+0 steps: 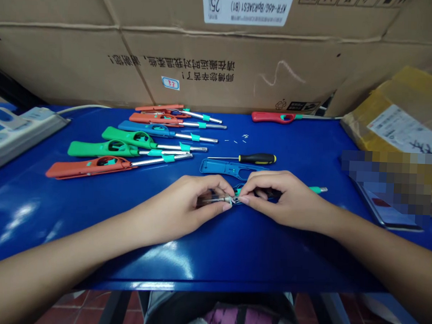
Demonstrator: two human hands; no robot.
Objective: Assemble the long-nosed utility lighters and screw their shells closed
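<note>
My left hand (185, 201) is closed around a clear fuel tank (211, 199) of a gas lighter, with the thumb and fingers near its pale valve end. Across from it, my right hand (289, 198) pinches small parts at that end; the fingers hide most of them. Beyond the right wrist pokes out a lighter nozzle (320, 189) with a green piece on it. A blue lighter shell half (219, 168) lies just past my hands, its inside facing up. Behind it rests a black and yellow screwdriver (258, 158).
Several long gas lighters, such as an orange one (90, 167), lie at the left. Small screws (235, 142) and a red lighter (273, 117) are farther back. A power strip (27, 130) stands left; a phone (386, 207) and taped parcel (390, 105) right. A cardboard box (192, 51) walls the back.
</note>
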